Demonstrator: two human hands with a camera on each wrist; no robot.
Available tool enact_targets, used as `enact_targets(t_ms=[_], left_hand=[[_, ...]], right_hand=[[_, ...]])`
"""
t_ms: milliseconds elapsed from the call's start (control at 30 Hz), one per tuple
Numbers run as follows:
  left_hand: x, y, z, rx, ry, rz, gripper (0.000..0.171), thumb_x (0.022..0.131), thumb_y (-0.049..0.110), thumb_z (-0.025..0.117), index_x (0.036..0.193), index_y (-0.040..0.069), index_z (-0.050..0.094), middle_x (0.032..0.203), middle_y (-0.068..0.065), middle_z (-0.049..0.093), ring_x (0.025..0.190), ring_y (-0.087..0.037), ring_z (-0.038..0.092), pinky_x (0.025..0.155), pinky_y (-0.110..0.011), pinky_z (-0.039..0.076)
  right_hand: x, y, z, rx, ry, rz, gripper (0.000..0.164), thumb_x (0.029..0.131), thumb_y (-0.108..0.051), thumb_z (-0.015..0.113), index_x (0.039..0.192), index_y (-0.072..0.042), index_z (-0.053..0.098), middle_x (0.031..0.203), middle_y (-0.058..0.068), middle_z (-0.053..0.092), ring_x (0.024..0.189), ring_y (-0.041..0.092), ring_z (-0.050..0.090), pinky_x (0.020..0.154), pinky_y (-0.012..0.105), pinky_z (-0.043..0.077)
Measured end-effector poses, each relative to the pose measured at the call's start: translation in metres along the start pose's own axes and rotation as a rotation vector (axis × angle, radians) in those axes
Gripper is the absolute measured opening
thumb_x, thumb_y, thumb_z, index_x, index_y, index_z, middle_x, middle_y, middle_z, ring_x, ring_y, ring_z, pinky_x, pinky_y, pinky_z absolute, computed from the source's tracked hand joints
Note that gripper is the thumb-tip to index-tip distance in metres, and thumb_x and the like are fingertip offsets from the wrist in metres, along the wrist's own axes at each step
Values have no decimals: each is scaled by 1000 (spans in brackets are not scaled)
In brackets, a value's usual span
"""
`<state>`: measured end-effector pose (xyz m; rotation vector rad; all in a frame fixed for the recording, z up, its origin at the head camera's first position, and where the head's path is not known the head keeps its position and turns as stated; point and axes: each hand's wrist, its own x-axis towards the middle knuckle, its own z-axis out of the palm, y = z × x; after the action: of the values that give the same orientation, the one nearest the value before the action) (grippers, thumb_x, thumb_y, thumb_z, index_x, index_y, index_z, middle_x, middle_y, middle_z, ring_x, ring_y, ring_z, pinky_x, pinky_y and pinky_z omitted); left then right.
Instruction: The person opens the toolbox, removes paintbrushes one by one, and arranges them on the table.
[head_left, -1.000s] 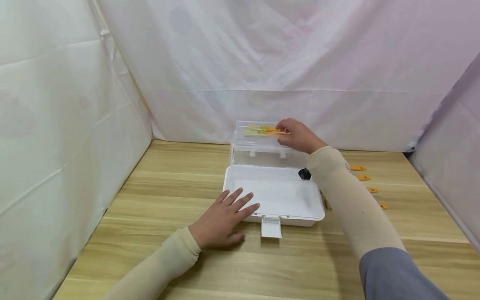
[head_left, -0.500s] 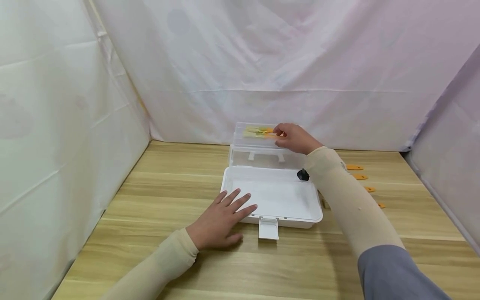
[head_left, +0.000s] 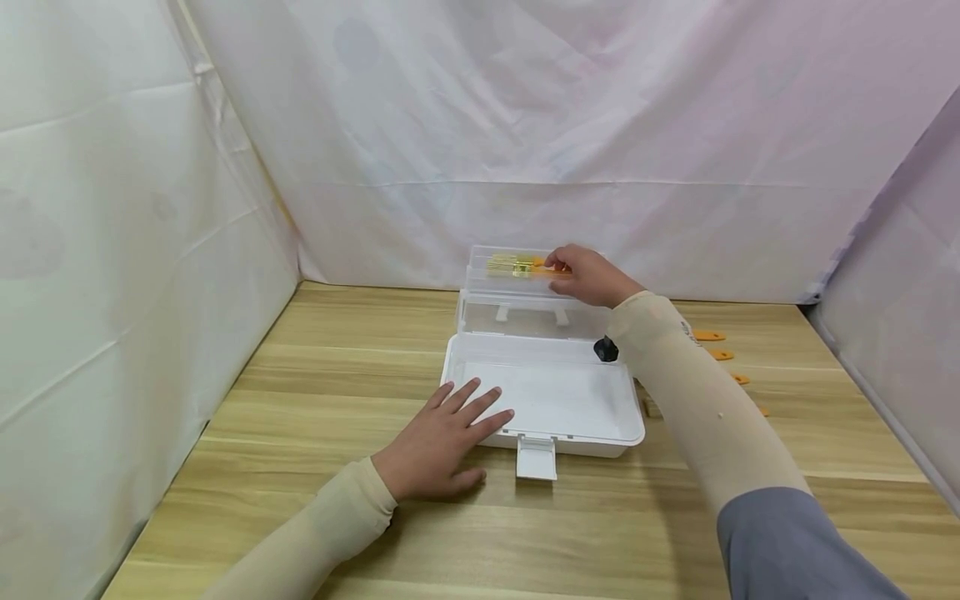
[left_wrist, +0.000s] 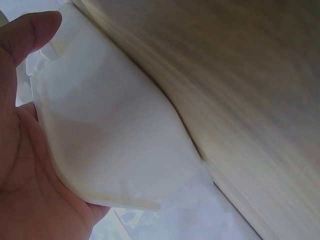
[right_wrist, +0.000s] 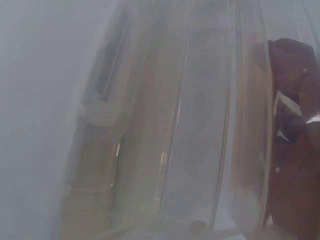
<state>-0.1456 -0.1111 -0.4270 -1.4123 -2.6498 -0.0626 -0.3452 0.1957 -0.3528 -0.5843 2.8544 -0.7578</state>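
A white plastic case lies open on the table. Its clear tiered tray is raised at the back. Two paintbrushes with pale bristles, gold ferrules and orange handles are at that tray. My right hand is over the tray's right part, fingers curled about the orange handle of the nearer paintbrush. In the right wrist view clear plastic walls cover most of the frame, with fingers dim at the right. My left hand rests on the case's front left rim, fingers straight and spread.
The white latch hangs down at the case's front. A black object sits at the case's back right corner. Several orange handles lie on the wooden table to the right, partly behind my right sleeve. White cloth hangs at the back and sides.
The right hand has shifted slightly left, and the nearer paintbrush has turned so more of its flat ferrule shows. The left hand has stayed on the rim.
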Motion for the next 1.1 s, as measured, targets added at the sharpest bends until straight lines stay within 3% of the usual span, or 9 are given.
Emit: enact_targets(t_ms=[267,467,833,1100], left_hand=[[1,0,0,-9,9,-1,80,86,49,67,155,24,35,160,-7,30,147,-34,25,114,-57,23],[1,-1,0,-10,10,-4,80,86,48,67,155,25,35,160,-7,31,147,-34,25,114,-57,23],[1,-1,0,0,-9,-14,80,86,49,67,155,26,34,161,-6,29,147,-33,24,115,-56,22],[1,1,-1,-1,-11,-11,79,87,50,66,155,26,35,161,-6,29,147,-34,25,114,-56,23]], right_hand=[[0,-1,-1,51,-1,13,33,95,-17,65,125,-7,59,124,11,58,105,29,52,94,45,46],[-2,-3,-1,69,11,23,32,95,-17,66,125,-9,58,119,11,60,100,28,54,90,44,48],[0,2,0,70,19,0,31,96,-20,64,123,-7,60,122,11,60,101,28,54,93,45,47],[-5,3,0,104,57,-21,20,99,-18,60,115,-7,61,113,11,61,95,28,54,83,41,49]])
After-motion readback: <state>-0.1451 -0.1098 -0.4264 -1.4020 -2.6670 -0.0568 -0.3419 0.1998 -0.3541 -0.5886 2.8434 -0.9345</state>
